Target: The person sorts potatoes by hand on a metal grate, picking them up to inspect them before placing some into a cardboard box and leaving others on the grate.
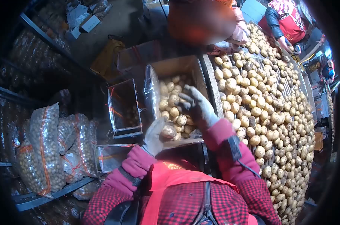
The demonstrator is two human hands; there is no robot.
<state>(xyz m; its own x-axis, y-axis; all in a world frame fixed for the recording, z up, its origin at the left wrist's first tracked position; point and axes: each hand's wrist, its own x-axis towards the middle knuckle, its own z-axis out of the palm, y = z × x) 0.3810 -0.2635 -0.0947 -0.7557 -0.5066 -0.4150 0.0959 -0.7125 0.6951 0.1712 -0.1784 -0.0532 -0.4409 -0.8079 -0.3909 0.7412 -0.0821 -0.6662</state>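
My left hand [153, 138], in a pale glove, is at the near left corner of a cardboard box [177, 66], closed on a potato [169, 131]. My right hand [198, 103] wears a similar glove with darkened fingers. Its fingers are spread above the box's right half, and nothing shows in them. Loose potatoes [170, 87] lie inside the box beneath both hands. A clear plastic liner [150, 84] hangs over the box's left wall.
Right of the box runs a sorting table [214, 88] covered with potatoes. Left stand a plastic-lined crate [125, 107] and filled potato bags [46, 146]. A person in an orange head covering [200, 22] is across from me; another person's hand [285, 44] is at the table's far end.
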